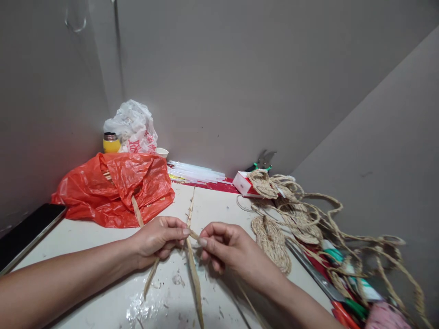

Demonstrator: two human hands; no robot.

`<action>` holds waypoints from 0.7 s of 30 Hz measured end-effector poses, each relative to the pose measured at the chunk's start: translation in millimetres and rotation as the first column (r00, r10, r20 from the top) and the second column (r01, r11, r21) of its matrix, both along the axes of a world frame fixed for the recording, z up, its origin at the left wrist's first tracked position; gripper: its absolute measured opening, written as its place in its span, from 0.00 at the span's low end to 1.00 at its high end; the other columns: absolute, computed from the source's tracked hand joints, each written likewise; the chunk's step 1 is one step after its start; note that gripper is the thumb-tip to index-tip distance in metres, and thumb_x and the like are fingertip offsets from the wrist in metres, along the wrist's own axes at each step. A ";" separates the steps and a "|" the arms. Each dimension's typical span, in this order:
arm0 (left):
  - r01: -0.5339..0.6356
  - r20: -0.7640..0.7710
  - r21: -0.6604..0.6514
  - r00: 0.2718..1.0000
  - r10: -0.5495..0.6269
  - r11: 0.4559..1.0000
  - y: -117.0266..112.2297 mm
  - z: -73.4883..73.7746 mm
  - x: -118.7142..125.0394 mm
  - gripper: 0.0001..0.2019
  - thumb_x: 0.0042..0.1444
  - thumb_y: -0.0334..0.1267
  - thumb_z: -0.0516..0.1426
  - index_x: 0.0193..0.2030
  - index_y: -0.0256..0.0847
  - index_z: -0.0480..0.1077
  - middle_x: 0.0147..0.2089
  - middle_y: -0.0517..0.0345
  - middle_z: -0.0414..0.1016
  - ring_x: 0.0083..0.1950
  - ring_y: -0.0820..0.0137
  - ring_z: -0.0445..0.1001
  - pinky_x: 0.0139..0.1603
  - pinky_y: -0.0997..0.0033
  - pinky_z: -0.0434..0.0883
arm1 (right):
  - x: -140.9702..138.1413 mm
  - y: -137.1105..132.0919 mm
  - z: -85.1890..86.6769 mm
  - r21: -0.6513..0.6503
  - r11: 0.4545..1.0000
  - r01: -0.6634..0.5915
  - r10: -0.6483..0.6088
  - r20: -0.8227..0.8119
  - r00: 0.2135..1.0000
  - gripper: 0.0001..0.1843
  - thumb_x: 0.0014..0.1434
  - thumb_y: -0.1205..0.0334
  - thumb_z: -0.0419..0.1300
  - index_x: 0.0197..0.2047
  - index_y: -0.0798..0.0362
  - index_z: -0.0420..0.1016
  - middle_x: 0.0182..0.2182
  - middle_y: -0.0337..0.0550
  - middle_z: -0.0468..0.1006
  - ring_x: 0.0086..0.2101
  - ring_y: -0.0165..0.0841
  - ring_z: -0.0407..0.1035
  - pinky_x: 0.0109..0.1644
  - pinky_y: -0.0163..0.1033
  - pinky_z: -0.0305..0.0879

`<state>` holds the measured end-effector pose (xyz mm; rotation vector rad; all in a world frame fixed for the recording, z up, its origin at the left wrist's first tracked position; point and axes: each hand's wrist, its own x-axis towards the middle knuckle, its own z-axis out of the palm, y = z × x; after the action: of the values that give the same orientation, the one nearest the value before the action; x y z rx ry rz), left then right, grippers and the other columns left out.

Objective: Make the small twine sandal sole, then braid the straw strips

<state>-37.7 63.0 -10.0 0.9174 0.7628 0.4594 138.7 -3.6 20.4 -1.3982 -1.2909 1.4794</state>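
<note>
My left hand (pixel 154 242) pinches a tan strip of dried plant fibre between thumb and forefinger. Close by on the right, my right hand (pixel 228 249) grips the same strip near a crossing point, with thumb and finger closed. A flat fibre strip (pixel 195 283) hangs down from between the hands toward the near edge. Beyond them, a thin, rough fibre strand (pixel 191 208) runs away across the white tabletop (pixel 219 205). Another strip end (pixel 150 278) shows below my left hand. A further piece (pixel 137 211) pokes out above the left wrist, by the red bag.
At the left lie a red plastic bag (pixel 113 192) and a phone (pixel 25 237). Translucent sticks (pixel 197 172) lie at the back. On the right are a coiled fibre bundle (pixel 271 242), tangled rope (pixel 338 233), pruning shears (pixel 265 160) and a metal blade (pixel 315 269).
</note>
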 end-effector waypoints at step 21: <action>0.046 0.054 -0.038 0.998 -0.043 0.998 3.7 -1.6 -1.6 0.11 0.49 0.39 0.63 0.32 0.36 0.66 0.22 0.64 0.68 0.14 0.87 0.42 0.14 0.79 0.35 | -10.2 -2.5 -9.1 0.233 0.971 0.055 -0.099 0.184 0.978 0.10 0.50 0.63 0.58 0.22 0.54 0.62 0.35 0.44 0.72 0.32 0.32 0.64 0.37 0.37 0.60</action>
<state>-39.3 66.7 -11.6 0.8808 0.6994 0.4268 128.6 -6.1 11.3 -1.4495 -1.4576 1.1254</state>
